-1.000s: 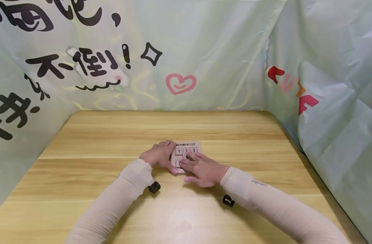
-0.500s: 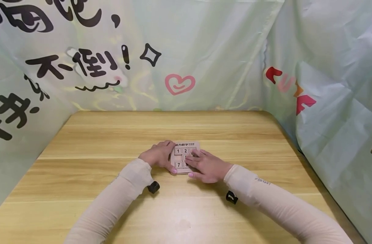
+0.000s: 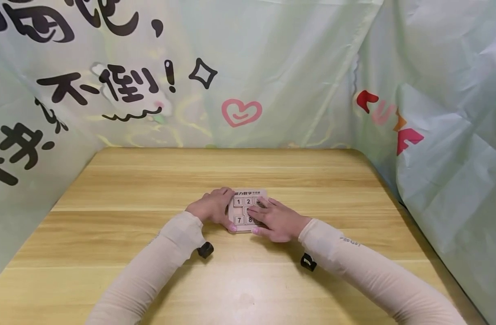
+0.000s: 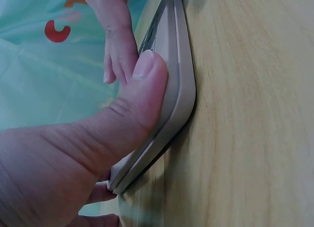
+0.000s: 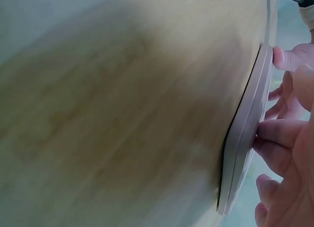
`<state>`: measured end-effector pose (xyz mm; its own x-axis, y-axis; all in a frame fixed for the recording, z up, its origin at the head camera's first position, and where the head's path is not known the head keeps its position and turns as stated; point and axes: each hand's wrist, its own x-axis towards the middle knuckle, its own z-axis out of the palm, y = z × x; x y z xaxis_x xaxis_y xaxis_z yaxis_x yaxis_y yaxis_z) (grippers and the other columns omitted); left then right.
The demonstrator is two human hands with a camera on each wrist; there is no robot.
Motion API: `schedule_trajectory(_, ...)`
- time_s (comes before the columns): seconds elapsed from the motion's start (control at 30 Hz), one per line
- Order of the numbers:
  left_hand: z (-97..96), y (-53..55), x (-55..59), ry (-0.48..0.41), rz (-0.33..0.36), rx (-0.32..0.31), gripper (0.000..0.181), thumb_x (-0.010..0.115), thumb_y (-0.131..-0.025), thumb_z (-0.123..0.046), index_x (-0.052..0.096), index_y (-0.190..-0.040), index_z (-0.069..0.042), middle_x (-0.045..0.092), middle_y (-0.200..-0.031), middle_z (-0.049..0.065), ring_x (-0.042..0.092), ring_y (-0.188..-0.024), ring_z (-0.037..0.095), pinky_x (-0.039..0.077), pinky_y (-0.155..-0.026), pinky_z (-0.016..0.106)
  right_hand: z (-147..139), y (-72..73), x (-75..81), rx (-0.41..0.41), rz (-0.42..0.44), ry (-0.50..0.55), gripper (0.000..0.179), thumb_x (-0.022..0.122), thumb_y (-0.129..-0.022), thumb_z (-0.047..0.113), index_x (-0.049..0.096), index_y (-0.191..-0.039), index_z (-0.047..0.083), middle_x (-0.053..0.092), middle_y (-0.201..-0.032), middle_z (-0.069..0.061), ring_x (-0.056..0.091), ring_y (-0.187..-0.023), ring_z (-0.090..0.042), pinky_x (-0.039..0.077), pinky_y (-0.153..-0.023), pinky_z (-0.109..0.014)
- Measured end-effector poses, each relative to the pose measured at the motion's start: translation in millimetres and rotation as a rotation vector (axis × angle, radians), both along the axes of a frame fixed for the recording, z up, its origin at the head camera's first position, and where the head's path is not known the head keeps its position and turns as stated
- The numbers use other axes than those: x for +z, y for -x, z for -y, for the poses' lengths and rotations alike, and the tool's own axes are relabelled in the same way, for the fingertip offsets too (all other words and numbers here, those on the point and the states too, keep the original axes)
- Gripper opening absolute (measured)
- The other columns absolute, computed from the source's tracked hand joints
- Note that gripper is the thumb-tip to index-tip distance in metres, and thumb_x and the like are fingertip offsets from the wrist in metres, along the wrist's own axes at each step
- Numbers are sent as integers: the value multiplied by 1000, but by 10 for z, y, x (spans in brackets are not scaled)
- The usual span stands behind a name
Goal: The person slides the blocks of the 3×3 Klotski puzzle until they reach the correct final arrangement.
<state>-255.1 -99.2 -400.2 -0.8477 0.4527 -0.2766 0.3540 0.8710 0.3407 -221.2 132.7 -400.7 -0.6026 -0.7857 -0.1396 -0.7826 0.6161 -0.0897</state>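
Note:
A number sliding puzzle [image 3: 248, 193] lies flat in the middle of the table, a pale wooden board with numbered tiles. Tiles 1, 2, 7 and 8 can be read; the right-hand tiles are partly covered. My left hand [image 3: 212, 208] holds the board's left side, thumb at the near corner and fingers at the far one. In the left wrist view its thumb [image 4: 142, 85] presses on the board's edge [image 4: 184, 89]. Over the right half of the tiles lies my right hand [image 3: 279, 221], its fingertips touching the face. The right wrist view has those fingers [image 5: 279, 134] against the board [image 5: 245, 124].
The wooden table [image 3: 150, 176] spreads around the board on all sides. A pale green printed cloth [image 3: 296, 72] hangs behind it and along both sides. A black wrist strap piece [image 3: 206, 249] sits under the left sleeve, another strap piece [image 3: 308, 262] under the right.
My right hand has shifted right across the tiles, uncovering 7 and 8 and partly covering 3. An open slot shows left of tile 5. The left hand stays in place.

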Motion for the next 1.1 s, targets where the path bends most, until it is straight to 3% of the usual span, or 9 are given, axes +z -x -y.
schedule_trajectory(0.43,-2,-9,-36,-1,-1,-4,112,87,-61,-53,34,-147,-6,36,-150,12,34,-137,32,28,-111,52,185,-1,-70,25,6,8,61,34,-103,48,41,-147,6,39,-151,-9,19,-143,-36,14,-117,-50)
schedule_trajectory(0.87,-21,-1,30,-19,18,28,113,89,-59,-50,35,-147,-6,35,-150,13,32,-137,33,27,-110,57,-195,-34,-13,-61,24,24,62,36,-103,46,38,-148,4,36,-152,-11,19,-143,-37,14,-116,-52)
schedule_trajectory(1.1,-26,1,36,-27,26,30,111,90,-59,-49,36,-146,-7,37,-149,13,34,-136,32,28,-110,57,-124,-44,-4,-46,31,35,61,36,-103,46,40,-147,4,37,-152,-11,19,-143,-37,14,-116,-52)
